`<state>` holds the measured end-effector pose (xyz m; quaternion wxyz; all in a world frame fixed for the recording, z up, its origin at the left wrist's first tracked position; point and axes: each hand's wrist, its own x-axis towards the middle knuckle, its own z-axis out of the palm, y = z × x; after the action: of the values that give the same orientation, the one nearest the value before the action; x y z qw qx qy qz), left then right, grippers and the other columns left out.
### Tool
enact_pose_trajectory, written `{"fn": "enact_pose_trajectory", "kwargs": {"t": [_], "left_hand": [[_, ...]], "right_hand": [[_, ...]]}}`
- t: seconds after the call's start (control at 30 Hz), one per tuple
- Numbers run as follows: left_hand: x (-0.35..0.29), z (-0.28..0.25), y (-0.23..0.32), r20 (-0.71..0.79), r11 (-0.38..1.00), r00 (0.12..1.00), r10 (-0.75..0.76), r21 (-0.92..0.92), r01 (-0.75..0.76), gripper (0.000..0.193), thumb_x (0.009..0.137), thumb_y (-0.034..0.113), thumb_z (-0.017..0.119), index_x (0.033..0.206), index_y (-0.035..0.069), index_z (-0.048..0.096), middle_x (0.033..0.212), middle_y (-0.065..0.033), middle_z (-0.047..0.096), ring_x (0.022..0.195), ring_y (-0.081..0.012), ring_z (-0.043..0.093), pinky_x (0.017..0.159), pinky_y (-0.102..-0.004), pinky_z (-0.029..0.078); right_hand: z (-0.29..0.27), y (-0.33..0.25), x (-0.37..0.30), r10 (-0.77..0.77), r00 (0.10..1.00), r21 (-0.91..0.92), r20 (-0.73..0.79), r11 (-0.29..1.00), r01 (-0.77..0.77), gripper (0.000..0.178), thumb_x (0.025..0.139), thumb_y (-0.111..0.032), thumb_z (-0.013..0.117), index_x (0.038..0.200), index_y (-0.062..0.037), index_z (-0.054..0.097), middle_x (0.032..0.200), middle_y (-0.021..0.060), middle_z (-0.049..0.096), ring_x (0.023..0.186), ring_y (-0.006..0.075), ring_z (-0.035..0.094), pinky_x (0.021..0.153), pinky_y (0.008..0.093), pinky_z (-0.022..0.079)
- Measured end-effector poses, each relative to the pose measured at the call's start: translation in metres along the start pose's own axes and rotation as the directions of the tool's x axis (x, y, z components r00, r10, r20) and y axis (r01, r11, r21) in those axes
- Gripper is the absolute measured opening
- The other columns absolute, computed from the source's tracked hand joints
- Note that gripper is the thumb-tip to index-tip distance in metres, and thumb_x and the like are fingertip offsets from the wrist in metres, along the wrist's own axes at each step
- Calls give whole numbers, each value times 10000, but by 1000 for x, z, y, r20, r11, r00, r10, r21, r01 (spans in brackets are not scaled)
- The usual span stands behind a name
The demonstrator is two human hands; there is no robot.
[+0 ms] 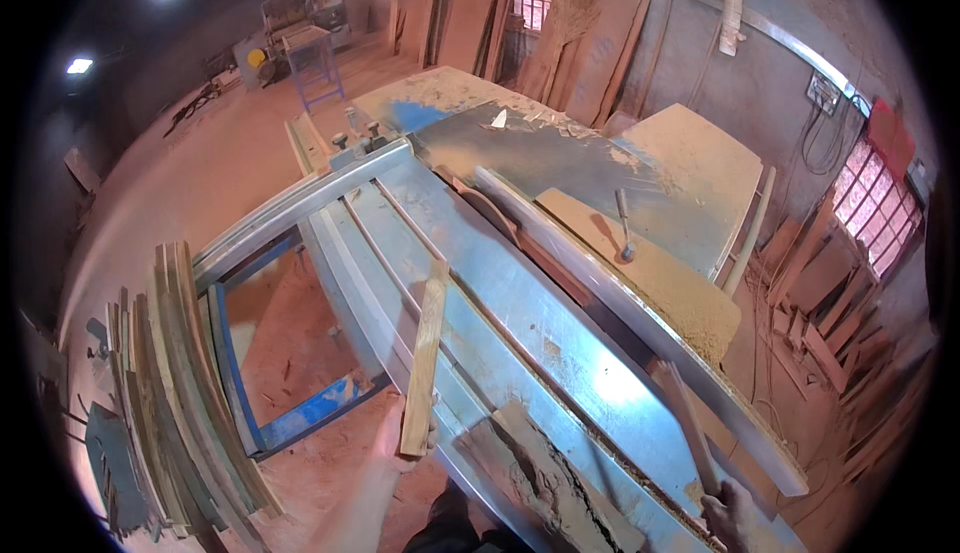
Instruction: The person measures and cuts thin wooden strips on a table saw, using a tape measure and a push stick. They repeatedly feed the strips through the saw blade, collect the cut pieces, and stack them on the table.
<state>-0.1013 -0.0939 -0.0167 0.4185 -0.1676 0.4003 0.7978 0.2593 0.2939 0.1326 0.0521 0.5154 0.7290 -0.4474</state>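
Wooden strip [425, 358], its lower end held in the left grip [390, 443], points away over the metal table [550, 328]. The right grip [732, 515] closes round a thin stick [688, 423]. Between both grips lies a rough-edged board [540, 483]. Beyond the right grip runs a metal rail [640, 331]; farthest from both, planks [468, 13] lean.

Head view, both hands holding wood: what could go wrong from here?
1. The left hand grips the wooden strip at its near end; the far end could swing or snag on the grooved metal table.
2. The right hand holds a thin stick near the metal fence; it might knock it.
3. The bark-edged slab shows no visible clamp, so a bump may shift it.
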Motion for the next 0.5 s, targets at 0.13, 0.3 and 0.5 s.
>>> {"fn": "enact_pose_trajectory", "kwargs": {"t": [0.13, 0.3, 0.5], "left_hand": [[-1, -14, -2, -117, 992, 993, 34, 125, -19, 528, 1024, 564, 399, 1096, 77, 589, 753, -88, 606, 592, -217, 607, 481, -368, 487], [6, -9, -11, -336, 764, 843, 420, 632, -129, 380, 1029, 349, 488, 1119, 1, 614, 876, -119, 658, 741, -255, 638, 649, -385, 511], [-13, 14, 9, -82, 194, 827, 556, 980, -33, 363, 993, 249, 491, 1239, -12, 546, 975, -276, 665, 923, -431, 663, 783, -474, 521]], "right_hand": [[12, -90, 26, -51, 991, -113, 125, 991, 65, 259, 836, -43, 730, 1034, 8, 571, 727, 70, 600, 669, 169, 620, 602, 330, 502], [25, -172, 63, -643, 764, -433, 44, 677, 595, 259, 858, -178, 714, 1036, -21, 609, 813, 169, 679, 758, 330, 687, 695, 407, 529], [51, -259, 103, -582, 803, -563, 129, 623, 543, 274, 928, -276, 610, 1001, -13, 641, 880, 239, 684, 853, 433, 666, 755, 477, 521]]}}
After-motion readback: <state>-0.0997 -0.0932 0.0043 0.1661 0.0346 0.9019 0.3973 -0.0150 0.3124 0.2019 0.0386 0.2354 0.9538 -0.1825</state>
